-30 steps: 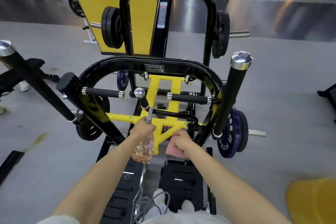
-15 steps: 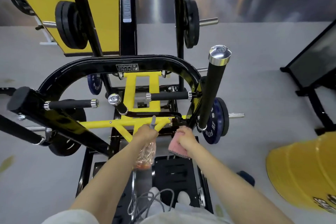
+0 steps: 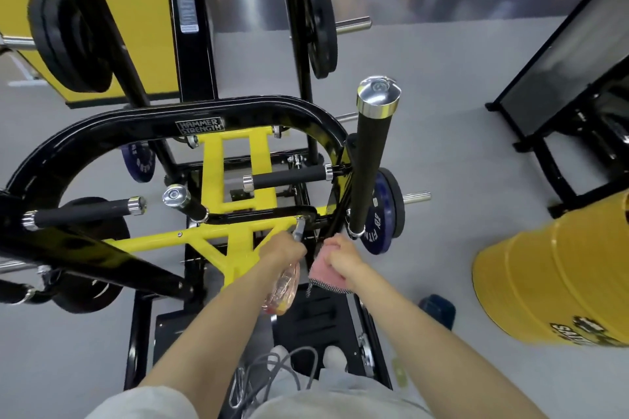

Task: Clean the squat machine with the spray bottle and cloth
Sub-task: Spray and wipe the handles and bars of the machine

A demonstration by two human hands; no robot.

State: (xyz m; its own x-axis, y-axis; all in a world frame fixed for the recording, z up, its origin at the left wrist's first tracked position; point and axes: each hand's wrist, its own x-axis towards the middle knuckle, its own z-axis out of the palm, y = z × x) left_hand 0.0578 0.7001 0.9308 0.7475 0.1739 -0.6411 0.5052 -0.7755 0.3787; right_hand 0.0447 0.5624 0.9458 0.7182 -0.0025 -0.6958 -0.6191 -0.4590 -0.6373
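The black and yellow squat machine (image 3: 218, 122) fills the middle of the head view. My left hand (image 3: 284, 247) grips a clear spray bottle (image 3: 284, 286) with orange liquid; its grey nozzle points at the right end of the yellow crossbar (image 3: 204, 235). Just to its right, my right hand (image 3: 342, 258) is closed on a pink cloth (image 3: 321, 270), held near the black frame joint under the upright black handle (image 3: 369, 160). I cannot tell whether the cloth touches the frame. My feet stand on the black footplate (image 3: 316, 316).
A yellow drum (image 3: 558, 282) stands on the grey floor at the right. Another black machine frame (image 3: 561, 85) is at the far right. Weight plates (image 3: 64, 44) hang on the machine's pegs, and a blue plate (image 3: 383, 211) sits beside my right hand. A cable dangles near my waist.
The view has swung right and closer to the machine. Both hands have moved right along the yellow crossbar toward its right end, still holding the bottle and cloth.
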